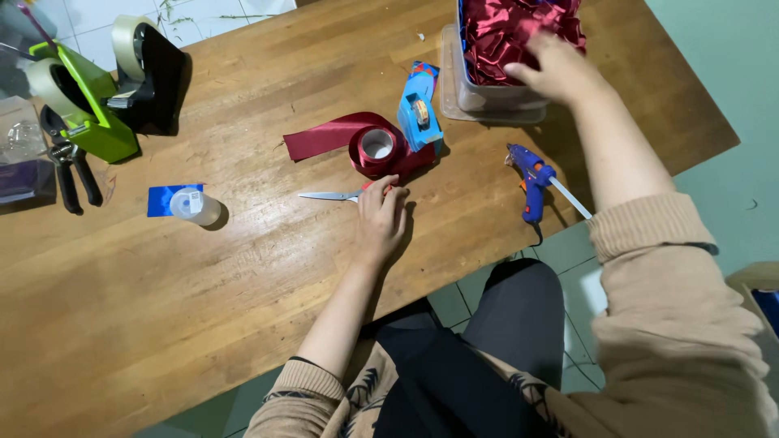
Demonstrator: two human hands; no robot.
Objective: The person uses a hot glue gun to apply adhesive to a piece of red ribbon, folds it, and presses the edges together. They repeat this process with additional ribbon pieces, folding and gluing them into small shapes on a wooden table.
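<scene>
My left hand [380,217] lies on the wooden table [203,308], its fingers over the handles of a pair of scissors [329,195] whose blades point left. Just beyond it sits a roll of dark red ribbon [377,148] with a loose strip running left. My right hand [556,71] reaches into a clear plastic tub [487,97] at the far right, fingers down among shiny red ribbon pieces [507,32]; whether it grips any is hidden.
A blue glue gun [531,182] lies near the table's right front edge. A blue tape dispenser [419,113] stands by the ribbon roll. Green [81,105] and black [154,69] tape dispensers, pliers [69,166] and a small bottle [191,204] sit at the left.
</scene>
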